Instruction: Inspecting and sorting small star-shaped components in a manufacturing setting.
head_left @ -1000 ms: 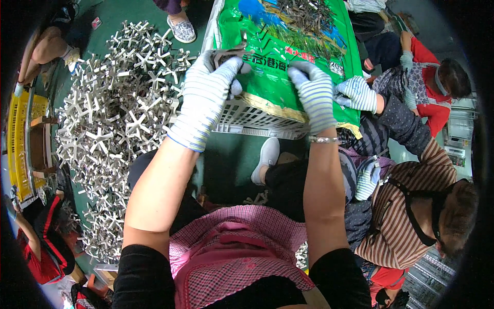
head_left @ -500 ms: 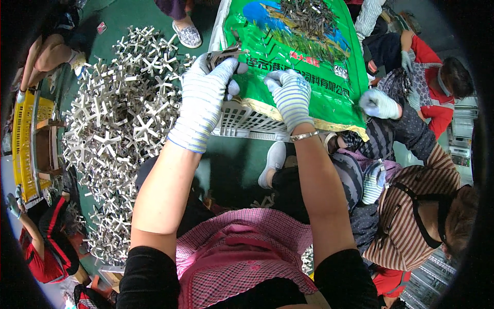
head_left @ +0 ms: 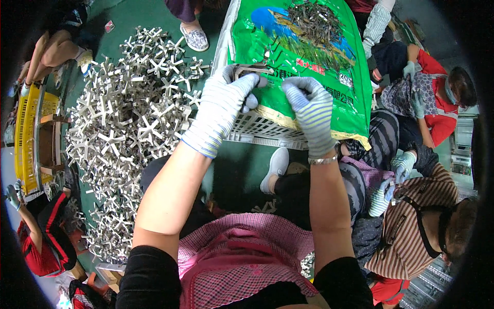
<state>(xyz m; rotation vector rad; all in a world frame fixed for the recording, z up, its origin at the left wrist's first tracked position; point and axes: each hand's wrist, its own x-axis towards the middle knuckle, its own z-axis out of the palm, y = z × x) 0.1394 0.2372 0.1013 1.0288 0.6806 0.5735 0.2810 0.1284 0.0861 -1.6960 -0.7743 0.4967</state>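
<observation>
My left hand point(head_left: 226, 103), in a striped white glove, is closed on thin metal strips point(head_left: 250, 68) above the near left part of a green printed sack point(head_left: 288, 103). My right hand point(head_left: 312, 110), gloved the same way, hovers over the sack's near edge. Its fingers are curled together, and what they hold, if anything, is too small to make out. Farther along the sack lies a heap of small dark metal pieces point(head_left: 316, 23). A few hooked pieces lie loose between that heap and my hands. Beneath the sack is a white slotted crate point(head_left: 265, 131).
On the green floor to the left spreads a big pile of pale star-shaped metal parts point(head_left: 128, 129). A yellow crate point(head_left: 25, 136) stands at the far left. Co-workers sit close on the right, one in a striped top point(head_left: 411, 221). A person's shoe point(head_left: 195, 39) is near the crate.
Both my hands have shifted right, the right one also turning more upright. At the right, a co-worker's gloved hand has left the sack's corner and come near that person's other hand.
</observation>
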